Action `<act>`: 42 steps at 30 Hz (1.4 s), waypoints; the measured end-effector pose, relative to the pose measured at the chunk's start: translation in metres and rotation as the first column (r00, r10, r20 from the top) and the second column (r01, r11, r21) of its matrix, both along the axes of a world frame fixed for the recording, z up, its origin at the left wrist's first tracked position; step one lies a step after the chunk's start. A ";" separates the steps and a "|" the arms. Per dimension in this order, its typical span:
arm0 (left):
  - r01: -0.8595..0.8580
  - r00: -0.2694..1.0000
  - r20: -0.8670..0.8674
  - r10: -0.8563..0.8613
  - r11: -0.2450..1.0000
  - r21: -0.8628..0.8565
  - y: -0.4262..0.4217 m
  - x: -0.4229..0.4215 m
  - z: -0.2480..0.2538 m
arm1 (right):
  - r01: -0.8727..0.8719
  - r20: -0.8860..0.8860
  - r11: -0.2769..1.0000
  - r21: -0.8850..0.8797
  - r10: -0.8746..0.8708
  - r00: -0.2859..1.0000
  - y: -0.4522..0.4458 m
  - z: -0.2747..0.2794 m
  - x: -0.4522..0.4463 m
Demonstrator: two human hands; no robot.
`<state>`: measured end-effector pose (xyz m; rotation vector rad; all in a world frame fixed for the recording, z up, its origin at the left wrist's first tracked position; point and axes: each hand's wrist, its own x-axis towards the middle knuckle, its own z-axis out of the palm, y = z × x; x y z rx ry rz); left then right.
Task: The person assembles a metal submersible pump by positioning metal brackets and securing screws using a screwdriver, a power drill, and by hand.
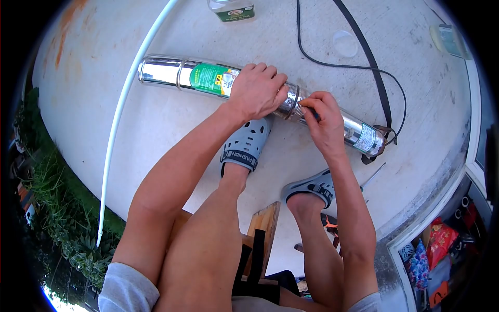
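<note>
A long shiny metal cylinder (pixel 158 70) lies slantwise on the concrete floor, with a green label (pixel 208 78) on its left part and a pale label (pixel 366 139) near its right end. My left hand (pixel 258 90) is wrapped over the cylinder's middle, its fingers bent around the metal. Just right of it is a perforated section with a dark band (pixel 292 98). At the right edge of that section, my right hand (pixel 325 119) has thumb and forefinger pinched together; anything between the fingertips is too small to make out.
A white hose (pixel 120 104) curves down the left side. Black cable (pixel 343 66) and a dark strap (pixel 371 57) run to the cylinder's right end. A clear container (pixel 234 11) stands at the top. A screwdriver (pixel 373 176) lies by my right shoe (pixel 312 186).
</note>
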<state>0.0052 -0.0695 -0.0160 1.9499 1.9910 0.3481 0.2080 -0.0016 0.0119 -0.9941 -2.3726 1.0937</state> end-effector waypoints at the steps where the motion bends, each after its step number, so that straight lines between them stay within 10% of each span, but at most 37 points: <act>1: 0.000 1.000 0.000 0.000 1.000 0.000 0.000 0.000 0.000 | 0.000 0.000 1.000 0.000 0.000 1.000 -0.001 0.000 -0.001; 42: -0.014 1.000 -0.010 0.015 0.997 0.081 -0.001 0.001 -0.007 | -0.048 -0.002 0.995 0.091 0.049 0.999 0.001 -0.005 0.001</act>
